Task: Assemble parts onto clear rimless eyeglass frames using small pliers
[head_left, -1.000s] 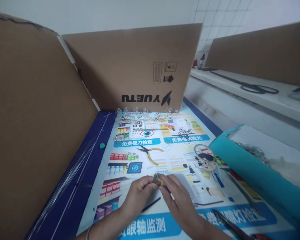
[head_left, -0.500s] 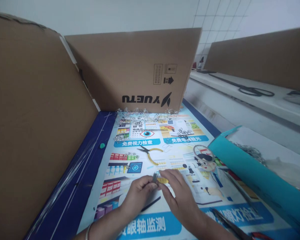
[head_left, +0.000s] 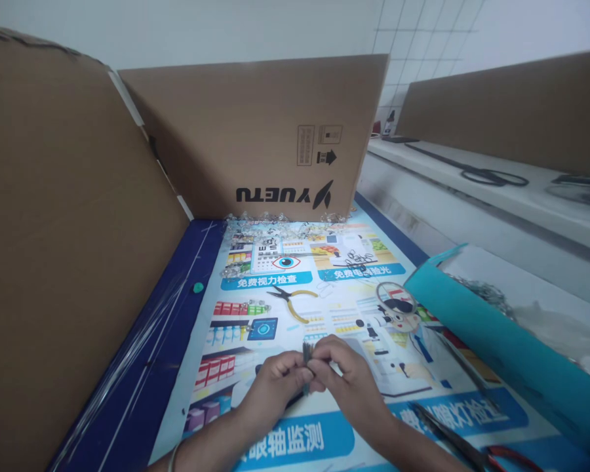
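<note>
Low in the middle of the view, my left hand pinches a small bundle of short, thin grey wires between thumb and finger. The tips of the bundle stick up above the fingers, and a bit shows below. My right hand closes on the same bundle from the other side, fingertips meeting those of the left. Just beyond the hands lie pliers with yellow handles, jaws pointing left. Near my right forearm rests a dark-bladed tool with red handles.
A teal box with metal pieces and clear plastic stands at right. Clear and wire bits lie along the base of a cardboard panel. Another cardboard panel rises at left. Black scissors lie on a white ledge.
My right fingers, earlier raised and partly apart beside the bundle, have closed in on it. The bundle now stands more upright between both hands. The view has shifted slightly.
</note>
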`<move>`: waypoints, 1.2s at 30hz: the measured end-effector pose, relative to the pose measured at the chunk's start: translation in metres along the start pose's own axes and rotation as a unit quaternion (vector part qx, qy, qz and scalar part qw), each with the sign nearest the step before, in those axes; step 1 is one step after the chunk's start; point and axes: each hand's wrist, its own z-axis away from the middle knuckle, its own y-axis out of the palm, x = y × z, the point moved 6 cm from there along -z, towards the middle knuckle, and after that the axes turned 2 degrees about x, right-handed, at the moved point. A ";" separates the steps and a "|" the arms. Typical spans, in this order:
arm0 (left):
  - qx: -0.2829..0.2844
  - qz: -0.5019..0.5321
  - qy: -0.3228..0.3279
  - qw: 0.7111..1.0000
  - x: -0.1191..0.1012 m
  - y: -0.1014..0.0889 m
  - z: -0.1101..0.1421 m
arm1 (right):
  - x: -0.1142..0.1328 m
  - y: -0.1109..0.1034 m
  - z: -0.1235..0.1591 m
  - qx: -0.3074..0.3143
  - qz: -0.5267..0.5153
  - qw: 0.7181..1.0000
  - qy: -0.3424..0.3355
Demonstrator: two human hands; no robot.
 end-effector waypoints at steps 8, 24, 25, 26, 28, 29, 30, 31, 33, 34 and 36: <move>0.022 0.075 -0.011 0.997 -0.001 0.006 0.000 | -0.012 0.009 0.002 0.035 -0.211 0.965 0.150; -0.043 0.189 -0.074 0.978 0.011 0.001 -0.003 | -0.026 0.014 0.002 -0.028 -0.358 0.914 0.187; -0.041 0.187 -0.077 0.978 0.012 0.001 -0.003 | -0.027 0.011 0.002 -0.041 -0.347 0.918 0.190; -0.036 0.184 -0.082 0.979 0.013 0.001 -0.003 | -0.028 0.008 0.002 -0.056 -0.334 0.921 0.192; -0.028 0.177 -0.097 0.979 0.015 0.002 -0.003 | -0.028 0.003 0.001 -0.085 -0.312 0.927 0.191; -0.026 0.170 -0.099 0.980 0.015 0.003 -0.003 | -0.027 0.001 0.001 -0.089 -0.308 0.928 0.190; -0.030 0.159 -0.096 0.982 0.014 0.002 -0.003 | -0.026 0.000 0.000 -0.090 -0.305 0.930 0.184; -0.035 0.151 -0.094 0.984 0.013 0.002 -0.002 | -0.025 -0.001 -0.001 -0.098 -0.299 0.933 0.174; -0.024 0.150 -0.084 0.985 0.011 0.003 -0.003 | -0.022 -0.002 -0.002 -0.101 -0.294 0.938 0.156; -0.019 0.148 -0.081 0.985 0.011 0.004 -0.003 | -0.021 -0.001 -0.002 -0.098 -0.294 0.938 0.153; -0.008 0.144 -0.078 0.987 0.013 0.005 -0.003 | -0.020 0.003 0.000 -0.085 -0.299 0.938 0.152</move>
